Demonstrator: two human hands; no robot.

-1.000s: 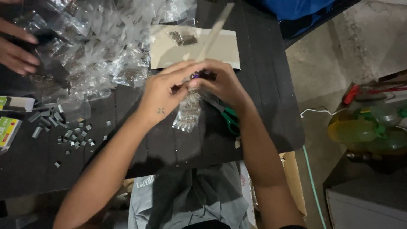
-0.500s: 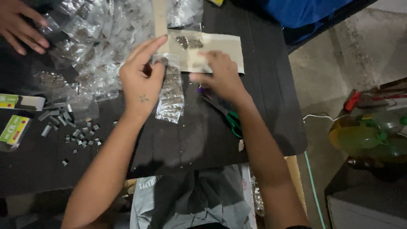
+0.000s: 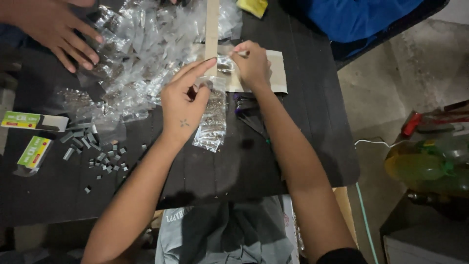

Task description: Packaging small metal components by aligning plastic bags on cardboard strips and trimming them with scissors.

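Left hand [image 3: 184,105] and filled packet [image 3: 212,117] now further up the table [image 3: 312,146]

Both bare forearms reach forward from the bottom of the view, converging ahead. The left hand [image 3: 184,105] shows its back, index finger stretched out, thumb pinching beneath. The right hand [image 3: 252,64] sits just beyond it, fingers [image 3: 238,51] curled together in a pinch.

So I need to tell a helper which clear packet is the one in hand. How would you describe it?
On the dark table, find the left hand. The clear packet hangs from its fingers, apart from the heap of packets, alone in being lifted and full of small dark pieces.
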